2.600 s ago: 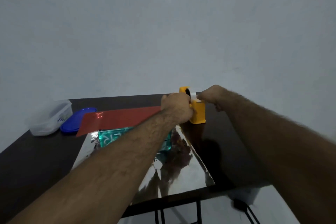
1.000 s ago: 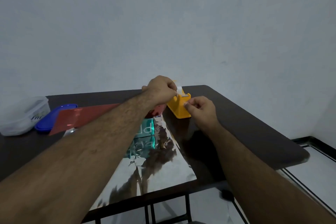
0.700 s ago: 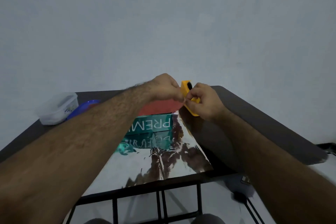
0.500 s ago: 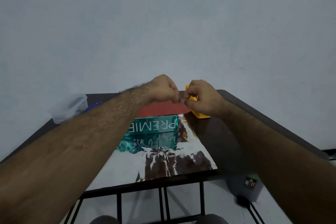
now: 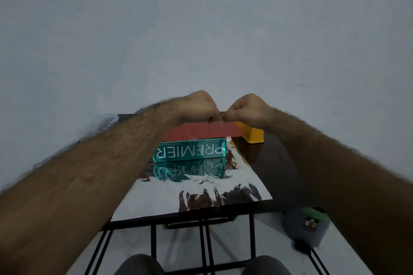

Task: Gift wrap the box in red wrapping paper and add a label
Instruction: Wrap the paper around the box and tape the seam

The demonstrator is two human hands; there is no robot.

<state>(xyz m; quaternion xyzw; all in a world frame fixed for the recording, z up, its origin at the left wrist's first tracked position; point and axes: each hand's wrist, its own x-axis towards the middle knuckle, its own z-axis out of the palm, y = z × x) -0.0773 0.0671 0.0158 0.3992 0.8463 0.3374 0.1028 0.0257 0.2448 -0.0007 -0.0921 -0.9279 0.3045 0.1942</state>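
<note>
Both hands hover close together above the far edge of the box (image 5: pixel 190 150) — the left hand (image 5: pixel 199 107) and right hand (image 5: pixel 248 108) each have fingertips pinched, and a small clear strip of tape (image 5: pixel 220 116) seems stretched between them, though it is hard to make out. The teal box sits on the shiny wrapping paper (image 5: pixel 201 194) on the dark table (image 5: pixel 274 163), the paper's red side (image 5: pixel 201 131) folded over its top — a yellow tape holder (image 5: pixel 252 135) stands just beside it on the right.

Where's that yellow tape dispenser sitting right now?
The yellow tape dispenser stands on the dark table, toward its far right, just below the right hand and beside the right end of the red paper over the box.
</note>
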